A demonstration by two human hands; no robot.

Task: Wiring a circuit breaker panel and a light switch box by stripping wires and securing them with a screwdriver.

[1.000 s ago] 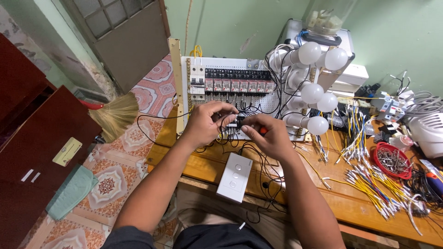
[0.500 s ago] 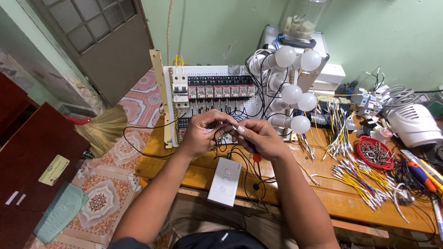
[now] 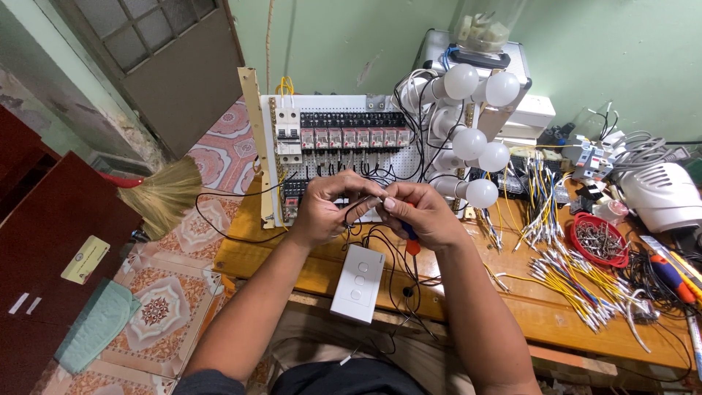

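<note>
My left hand and my right hand meet above the wooden bench, in front of a white perforated board of relays and breakers. Between the fingertips of both hands runs a thin black wire. My right hand also grips a small screwdriver with a blue and orange handle that sticks out below the palm. More black wires hang from the hands down to a white switch plate lying on the bench edge.
White bulbs stand on a post right of the board. Loose yellow and white wire pieces, a red dish of small parts and tools lie at the right. A broom and a dark red cabinet are at the left.
The view has shifted, so the board and hands sit further left and lower in frame. Both hands stay together on the wire, with fingers slightly rearranged.
</note>
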